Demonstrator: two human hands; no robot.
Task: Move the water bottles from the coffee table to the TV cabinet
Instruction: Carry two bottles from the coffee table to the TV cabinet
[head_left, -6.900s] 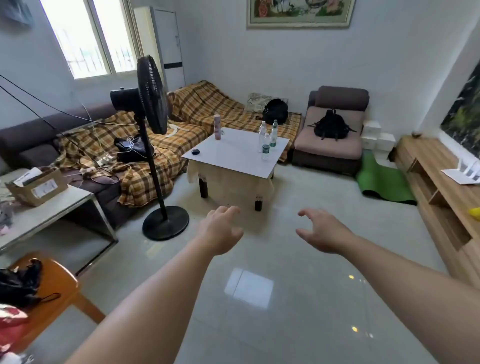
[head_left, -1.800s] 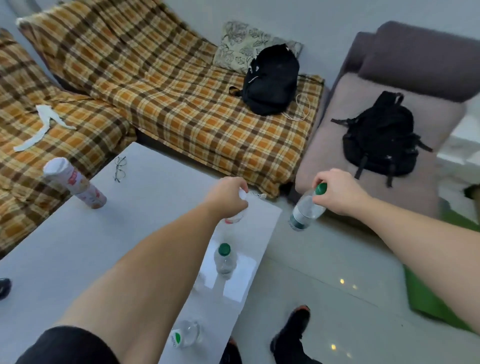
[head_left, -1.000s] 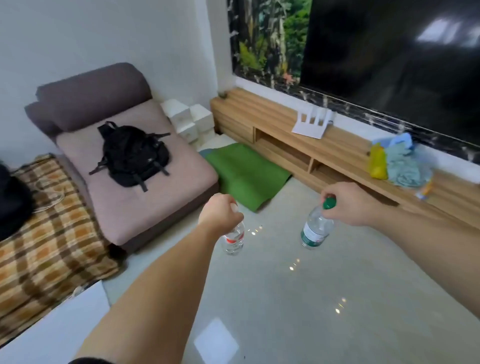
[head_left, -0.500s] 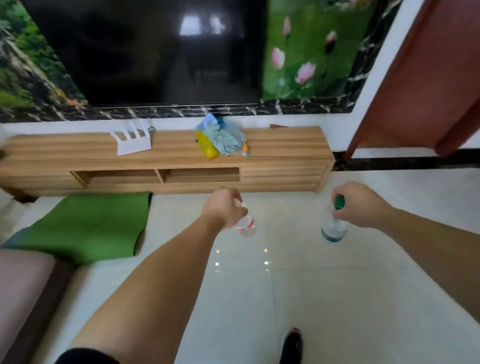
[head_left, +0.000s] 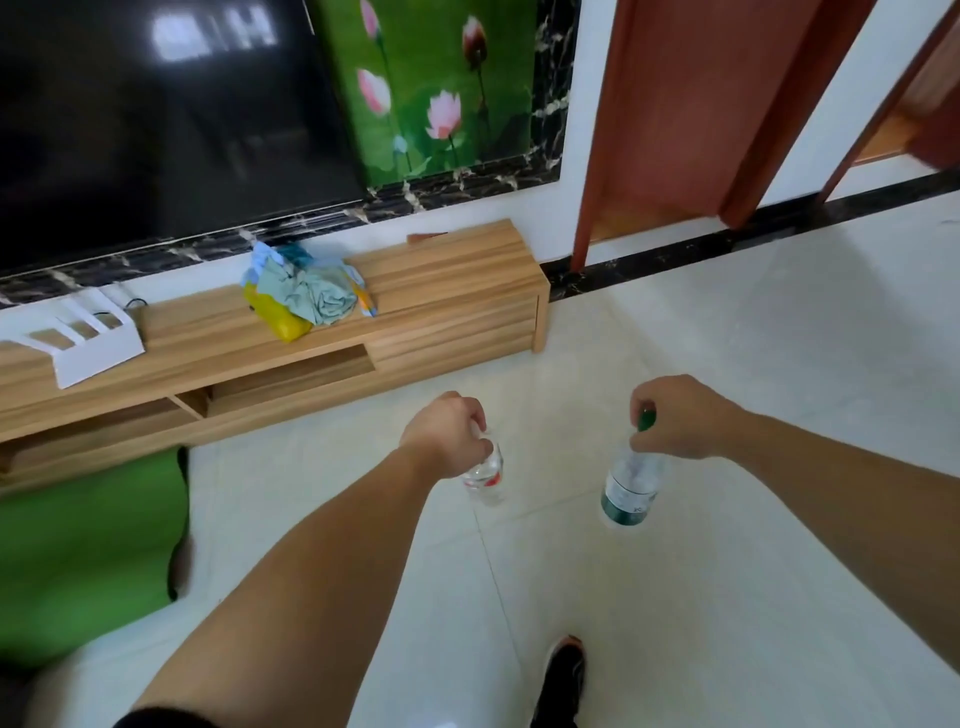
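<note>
I am gripping a red-labelled bottle (head_left: 485, 475) in my left hand (head_left: 451, 434) and a green-capped bottle (head_left: 629, 486) in my right hand (head_left: 675, 423), both pinched at the necks so they are hanging free for setting down on the TV cabinet (head_left: 441, 291).

No text can be read; the green-and-white label on the bottle (head_left: 630, 488) right of centre is too blurred to make out.

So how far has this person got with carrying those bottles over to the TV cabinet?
Partway. Done: two bottles are lifted and carried toward the TV cabinet. In hand: the left hand holds a clear bottle by its neck, and the right hand holds a green-capped bottle by its top, both above the floor. Left: neither bottle stands on the cabinet yet. The coffee table is out of view.
</note>
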